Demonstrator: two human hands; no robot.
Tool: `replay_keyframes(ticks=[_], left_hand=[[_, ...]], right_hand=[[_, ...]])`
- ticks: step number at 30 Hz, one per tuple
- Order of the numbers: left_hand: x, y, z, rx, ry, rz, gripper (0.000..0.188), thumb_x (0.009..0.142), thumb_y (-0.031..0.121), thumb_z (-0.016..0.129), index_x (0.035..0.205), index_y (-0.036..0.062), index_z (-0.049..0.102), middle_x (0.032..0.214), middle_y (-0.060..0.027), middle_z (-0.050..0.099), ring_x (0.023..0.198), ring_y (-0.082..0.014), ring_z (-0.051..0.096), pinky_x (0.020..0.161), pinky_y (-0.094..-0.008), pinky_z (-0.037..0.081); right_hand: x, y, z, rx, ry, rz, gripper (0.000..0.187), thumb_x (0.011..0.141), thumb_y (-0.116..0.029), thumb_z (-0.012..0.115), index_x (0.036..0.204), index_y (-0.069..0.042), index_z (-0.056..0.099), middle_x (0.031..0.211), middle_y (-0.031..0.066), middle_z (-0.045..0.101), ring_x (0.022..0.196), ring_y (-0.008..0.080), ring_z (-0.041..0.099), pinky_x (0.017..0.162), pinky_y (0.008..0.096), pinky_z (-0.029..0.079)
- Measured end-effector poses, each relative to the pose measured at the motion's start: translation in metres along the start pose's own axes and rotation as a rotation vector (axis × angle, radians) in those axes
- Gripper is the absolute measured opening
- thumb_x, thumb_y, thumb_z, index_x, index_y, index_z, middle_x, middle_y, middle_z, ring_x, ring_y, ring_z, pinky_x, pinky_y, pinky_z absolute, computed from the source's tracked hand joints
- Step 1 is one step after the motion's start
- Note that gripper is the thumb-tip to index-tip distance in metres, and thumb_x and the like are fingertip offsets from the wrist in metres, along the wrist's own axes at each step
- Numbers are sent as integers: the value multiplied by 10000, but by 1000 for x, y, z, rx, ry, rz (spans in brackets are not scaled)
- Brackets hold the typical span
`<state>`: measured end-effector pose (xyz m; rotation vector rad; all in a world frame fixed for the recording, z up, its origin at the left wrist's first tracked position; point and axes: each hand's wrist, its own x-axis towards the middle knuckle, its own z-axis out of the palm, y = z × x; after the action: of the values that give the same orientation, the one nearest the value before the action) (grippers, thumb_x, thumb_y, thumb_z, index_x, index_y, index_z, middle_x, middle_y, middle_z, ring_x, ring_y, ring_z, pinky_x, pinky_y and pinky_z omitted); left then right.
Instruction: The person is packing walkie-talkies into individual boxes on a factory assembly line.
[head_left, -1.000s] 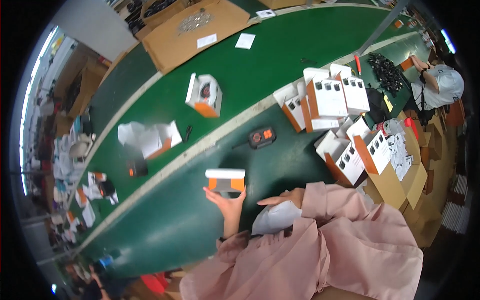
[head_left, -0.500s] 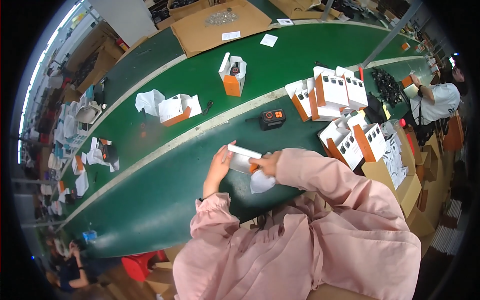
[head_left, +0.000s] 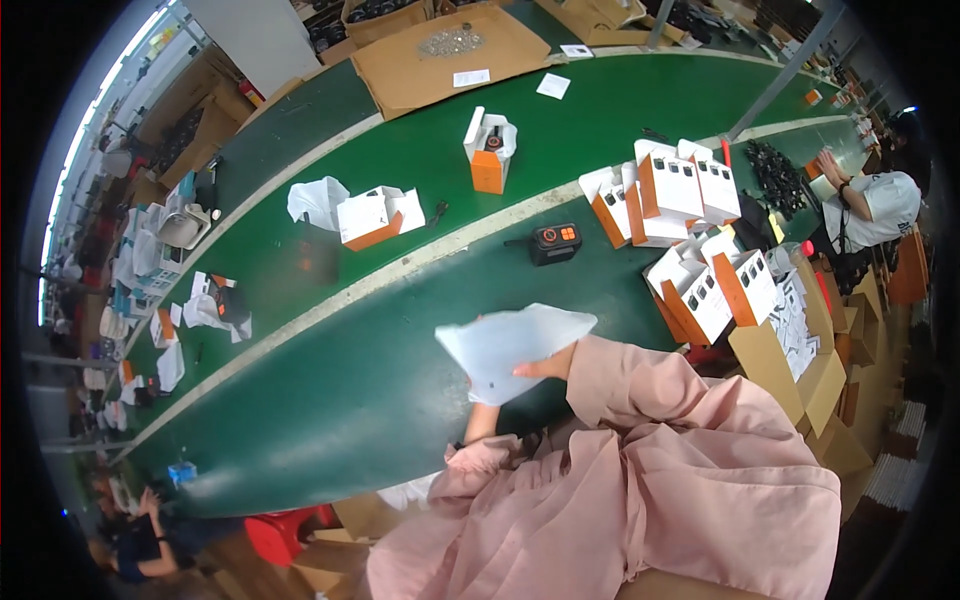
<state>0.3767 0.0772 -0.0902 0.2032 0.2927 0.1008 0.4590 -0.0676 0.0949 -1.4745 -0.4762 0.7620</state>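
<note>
A translucent white plastic bag (head_left: pixel 515 340) is spread out between my hands, above the near side of the green table. My right hand (head_left: pixel 552 364) grips its right side, with the thumb pressed on the front face. Behind the bag's lower left part is my left hand (head_left: pixel 484 414); only the wrist and a bit of the hand show, and the fingers are hidden. Farther off on the table sits a small black device (head_left: pixel 556 243) with orange buttons, apart from both hands.
Open white-and-orange boxes (head_left: pixel 668 190) cluster at the right, beside a carton of papers (head_left: pixel 793 325). Another open box (head_left: pixel 490 155) and a tipped box (head_left: pixel 375 215) stand on the far belt. A co-worker (head_left: pixel 870 205) works at the far right. A red stool (head_left: pixel 285 535) is below left.
The white box-like piece with an orange part has gone from my hands, and the spread plastic bag is there instead. My left hand has moved lower and behind it. White material shows at the near edge.
</note>
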Motion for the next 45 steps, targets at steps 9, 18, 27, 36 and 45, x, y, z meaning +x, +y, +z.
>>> replay_keyframes(ticks=[9, 18, 27, 36, 45], left_hand=[[-26, 15, 64, 942, 232, 287, 451, 922, 118, 436, 1343, -19, 350, 1304, -119, 449, 1164, -206, 446, 1000, -318, 335], [15, 39, 65, 1622, -202, 256, 715, 660, 127, 766, 1250, 11, 379, 1167, -189, 515, 1075, -329, 535, 886, -406, 440], [189, 97, 188, 1798, -200, 534, 553, 680, 59, 720, 1158, -6, 450, 1097, -148, 541, 996, -271, 554, 858, -355, 438], [375, 93, 158, 1925, 29, 475, 855, 575, 269, 839, 1205, -41, 351, 1202, -274, 423, 1155, -435, 410, 948, -441, 366], [310, 225, 161, 2845, -212, -143, 1189, 447, 530, 821, 1404, 133, 238, 1416, -207, 233, 1268, -424, 302, 988, -521, 331]], right_hand=[[1, 18, 13, -1546, 14, -247, 676, 668, -344, 671, 1295, -187, 471, 1232, 43, 483, 1034, 315, 483, 806, 455, 415], [14, 26, -18, -1617, -371, -343, 742, 642, -399, 722, 1301, -161, 475, 1389, -5, 381, 1360, 195, 212, 1075, 572, 83], [70, -40, -99, -1366, 293, -457, 627, 691, -266, 682, 1276, -171, 477, 1358, -37, 413, 1248, 245, 337, 987, 506, 277], [103, 35, -139, -1321, 188, 118, 782, 603, -314, 778, 1285, -180, 418, 1285, 31, 426, 1164, 318, 406, 865, 492, 421], [87, 33, -141, -1247, 54, 310, 688, 596, -278, 775, 1203, -159, 474, 1084, 27, 469, 984, 269, 506, 754, 440, 484]])
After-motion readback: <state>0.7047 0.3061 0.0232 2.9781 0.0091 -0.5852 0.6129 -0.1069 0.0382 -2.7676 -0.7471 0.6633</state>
